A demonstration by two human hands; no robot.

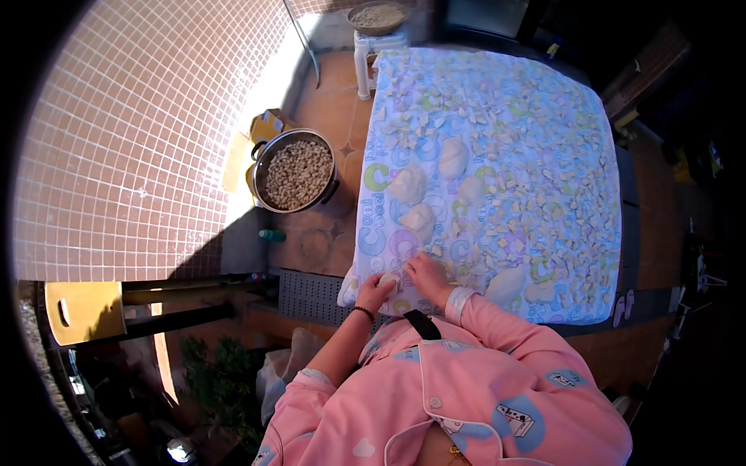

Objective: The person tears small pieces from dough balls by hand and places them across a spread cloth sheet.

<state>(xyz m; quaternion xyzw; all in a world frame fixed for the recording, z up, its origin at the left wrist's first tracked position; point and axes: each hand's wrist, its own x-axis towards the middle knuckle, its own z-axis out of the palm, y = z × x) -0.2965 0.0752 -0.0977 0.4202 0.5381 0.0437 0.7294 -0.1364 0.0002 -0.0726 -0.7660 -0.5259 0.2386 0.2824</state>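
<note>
A patterned white and blue cloth [458, 272] is spread over a wide surface, with many small pale pieces [544, 155] scattered on it. Several larger pale lumps lie towards its left side, one of them a rounded lump [417, 222] just beyond my hands. At the near left edge of the cloth, my left hand [376, 293] has its fingers closed on a small pale piece [389, 279]. Close beside it on the right is my right hand [426, 273], its fingers bent together near the cloth; what they hold, if anything, is too small to name.
A metal pot [296, 171] full of small round pale items stands left of the cloth. Behind it, a bowl [376, 16] rests on a white stool [364, 66]. A tiled wall [140, 140] rises at the left. Purple slippers [624, 307] lie at the right.
</note>
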